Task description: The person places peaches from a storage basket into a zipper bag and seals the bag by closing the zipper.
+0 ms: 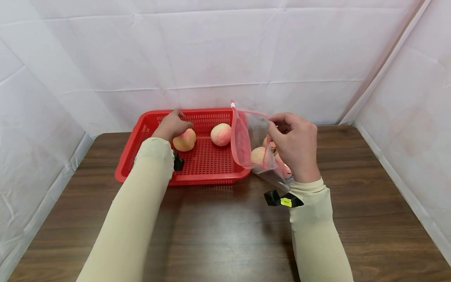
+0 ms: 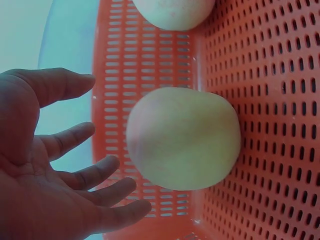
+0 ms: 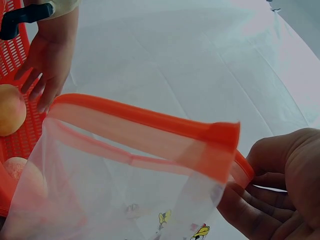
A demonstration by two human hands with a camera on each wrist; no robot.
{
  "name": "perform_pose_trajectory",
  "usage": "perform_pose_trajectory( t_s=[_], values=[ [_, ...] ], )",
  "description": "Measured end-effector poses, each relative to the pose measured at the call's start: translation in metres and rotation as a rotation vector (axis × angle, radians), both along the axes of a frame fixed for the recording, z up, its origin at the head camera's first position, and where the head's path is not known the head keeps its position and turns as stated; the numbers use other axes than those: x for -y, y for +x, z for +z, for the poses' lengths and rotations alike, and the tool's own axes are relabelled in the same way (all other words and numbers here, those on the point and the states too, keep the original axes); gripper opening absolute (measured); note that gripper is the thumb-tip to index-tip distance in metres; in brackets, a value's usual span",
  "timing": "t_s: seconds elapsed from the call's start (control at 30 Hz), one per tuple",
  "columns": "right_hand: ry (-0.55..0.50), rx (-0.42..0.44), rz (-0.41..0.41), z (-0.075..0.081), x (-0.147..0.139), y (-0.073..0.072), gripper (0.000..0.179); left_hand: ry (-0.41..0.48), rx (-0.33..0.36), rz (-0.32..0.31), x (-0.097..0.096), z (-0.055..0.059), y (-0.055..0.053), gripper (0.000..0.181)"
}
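Note:
My left hand [image 1: 172, 126] hangs over the left part of a red plastic basket [image 1: 208, 180], just above a yellowish peach [image 1: 185, 142]. In the left wrist view its fingers are spread and apart from that peach [image 2: 184, 139]. A pink-speckled peach [image 1: 221, 134] lies farther right in the basket. With thumb and fingers, my right hand [image 1: 298, 143] pinches the red-pink rim of a clear zip bag [image 1: 241, 139], whose mouth gapes toward the basket. Several peaches [image 1: 258, 156] show through the bag, partly hidden by my right hand. Small cartoon prints [image 3: 164, 218] mark the plastic.
The basket stands on a dark wooden table [image 1: 218, 223], near its back edge. White cloth [image 1: 218, 51] hangs behind and at both sides. A black wrist mount [image 1: 283, 198] sits at my right cuff, and another [image 1: 178, 161] at the left.

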State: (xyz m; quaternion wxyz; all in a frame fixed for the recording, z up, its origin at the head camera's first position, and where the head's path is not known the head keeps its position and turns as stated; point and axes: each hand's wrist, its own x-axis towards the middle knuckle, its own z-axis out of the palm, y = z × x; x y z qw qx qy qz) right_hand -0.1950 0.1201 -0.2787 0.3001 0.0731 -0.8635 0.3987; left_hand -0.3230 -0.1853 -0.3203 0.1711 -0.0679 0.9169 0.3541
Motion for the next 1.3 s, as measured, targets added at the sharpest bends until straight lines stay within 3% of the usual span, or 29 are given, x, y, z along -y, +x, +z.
perform_pose_trajectory(
  t_s=[0.67,0.9,1.3],
  values=[
    [-0.002,0.008,0.012,0.000,0.003,0.003,0.015,-0.040,0.066,0.001,0.004,-0.022,-0.002,0.072],
    [0.000,-0.001,0.021,0.000,0.004,0.002,0.015,-0.063,0.062,-0.009,0.006,-0.031,-0.003,0.067],
    [0.025,-0.001,0.029,0.000,0.006,0.000,0.015,-0.076,0.044,0.005,0.009,-0.032,-0.001,0.067]
  ],
)
